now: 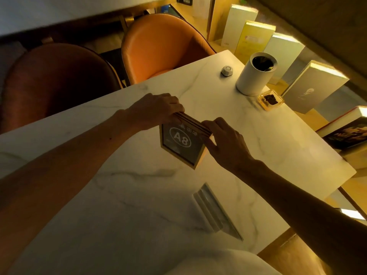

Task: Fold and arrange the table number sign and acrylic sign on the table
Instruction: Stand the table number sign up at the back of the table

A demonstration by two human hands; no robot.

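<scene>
The table number sign (pixel 181 144) stands upright in the middle of the marble table (pixel 123 205). It has a gold frame and a dark face marked "A8" that looks toward me. My left hand (pixel 156 110) grips the left end of its folded top edge. My right hand (pixel 224 141) pinches the right end of that edge and the right side. The clear acrylic sign (pixel 215 211) lies nearer to me on the table, with its stepped white base toward the left, and neither hand touches it.
A white cylindrical bin (pixel 256 74), a small round white button device (pixel 226 70) and a glass ashtray (pixel 270 100) sit at the table's far right corner. Two orange chairs (pixel 158 46) stand beyond the far edge. Boxes and books (pixel 315 86) line the shelf on the right.
</scene>
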